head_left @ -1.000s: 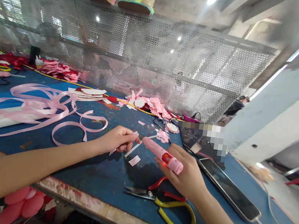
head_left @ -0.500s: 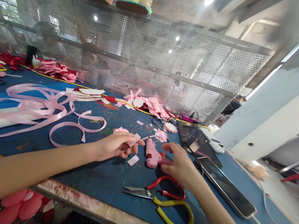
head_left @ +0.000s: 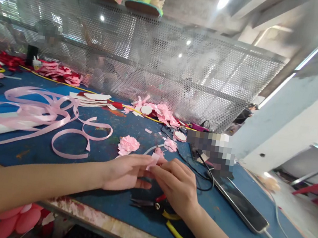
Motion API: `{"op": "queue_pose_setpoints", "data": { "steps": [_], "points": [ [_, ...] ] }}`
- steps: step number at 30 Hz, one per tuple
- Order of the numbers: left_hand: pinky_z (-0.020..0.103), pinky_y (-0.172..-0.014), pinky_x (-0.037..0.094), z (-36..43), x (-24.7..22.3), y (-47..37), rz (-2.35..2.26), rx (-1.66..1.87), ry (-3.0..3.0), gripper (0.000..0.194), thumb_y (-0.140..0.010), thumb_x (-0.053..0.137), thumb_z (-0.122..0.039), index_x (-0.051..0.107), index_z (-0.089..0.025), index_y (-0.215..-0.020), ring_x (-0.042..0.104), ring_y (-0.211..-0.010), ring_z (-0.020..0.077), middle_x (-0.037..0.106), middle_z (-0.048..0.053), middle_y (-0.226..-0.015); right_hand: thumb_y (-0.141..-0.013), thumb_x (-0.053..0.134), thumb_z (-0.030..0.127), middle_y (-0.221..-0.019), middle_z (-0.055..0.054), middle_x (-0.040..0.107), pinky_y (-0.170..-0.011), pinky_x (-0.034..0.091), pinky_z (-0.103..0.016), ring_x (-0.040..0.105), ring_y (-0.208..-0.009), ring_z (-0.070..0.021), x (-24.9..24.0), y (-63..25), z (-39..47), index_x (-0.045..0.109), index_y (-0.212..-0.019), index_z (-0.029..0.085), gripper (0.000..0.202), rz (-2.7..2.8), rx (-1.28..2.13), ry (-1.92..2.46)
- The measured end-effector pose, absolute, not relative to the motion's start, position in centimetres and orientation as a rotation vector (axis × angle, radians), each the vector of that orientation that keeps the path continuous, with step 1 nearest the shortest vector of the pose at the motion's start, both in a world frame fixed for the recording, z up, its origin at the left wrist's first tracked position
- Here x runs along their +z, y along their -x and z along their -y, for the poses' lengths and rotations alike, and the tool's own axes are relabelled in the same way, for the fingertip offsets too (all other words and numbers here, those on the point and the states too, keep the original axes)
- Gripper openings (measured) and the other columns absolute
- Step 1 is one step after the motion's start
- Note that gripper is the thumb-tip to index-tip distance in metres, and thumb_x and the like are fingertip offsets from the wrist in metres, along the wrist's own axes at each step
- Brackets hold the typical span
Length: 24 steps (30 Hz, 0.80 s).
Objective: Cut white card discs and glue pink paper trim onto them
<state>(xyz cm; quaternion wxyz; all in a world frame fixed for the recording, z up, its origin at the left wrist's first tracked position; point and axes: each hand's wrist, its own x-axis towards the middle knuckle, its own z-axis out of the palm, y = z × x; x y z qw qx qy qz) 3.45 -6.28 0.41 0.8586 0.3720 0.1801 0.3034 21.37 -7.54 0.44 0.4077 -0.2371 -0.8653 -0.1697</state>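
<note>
A short piece of pale pink ribbon (head_left: 153, 161) is pinched in the fingers of my left hand (head_left: 123, 172). The fingertips of my right hand (head_left: 178, 183) close on the same piece, from the right. Behind my hands a pink glue gun (head_left: 158, 151) lies on the table, mostly hidden by my fingers. Scissors (head_left: 179, 235) with red and yellow handles lie in front, partly covered by my right hand. Just beyond my left wrist sits a pink ruffled ribbon flower (head_left: 128, 145).
Loops of pink ribbon (head_left: 37, 117) spread over the left of the blue table (head_left: 100, 201). A phone (head_left: 241, 203) with a cable lies at the right. Pink petals (head_left: 164, 113) and a stack of white pieces (head_left: 92, 100) line the back, before a perforated metal screen (head_left: 155, 63).
My right hand has moved left from beside the glue gun and met my left hand at the ribbon piece. My left hand has shifted slightly right and down, uncovering the pink flower.
</note>
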Motion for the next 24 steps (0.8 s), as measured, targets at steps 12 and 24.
{"op": "queue_pose_setpoints", "data": {
  "steps": [12, 24],
  "points": [
    [0.018, -0.062, 0.044, 6.3, -0.23, -3.97, -0.564, 0.941, -0.84, 0.018, -0.065, 0.077, -0.023, 0.069, -0.013, -0.078, 0.056, -0.067, 0.0072, 0.062, 0.001, -0.072, -0.079, 0.062, 0.015, -0.073, -0.003, 0.064, -0.052, 0.048, -0.022, 0.06, -0.062, -0.0124, 0.98, -20.44, 8.0, 0.069, -0.079, 0.021, 0.01, 1.928, 0.199, 0.796],
    [0.018, -0.06, 0.038, 6.3, -0.18, -4.1, -0.607, 0.985, -1.084, 0.02, -0.07, 0.071, -0.031, 0.068, -0.012, -0.074, 0.049, -0.06, 0.0057, 0.057, 0.0, -0.065, -0.078, 0.064, 0.031, -0.074, -0.004, 0.064, -0.051, 0.049, -0.024, 0.058, -0.061, -0.013, 0.61, -20.43, 7.89, 0.064, -0.075, 0.019, 0.013, 1.802, 0.469, 1.006]
  ]
}}
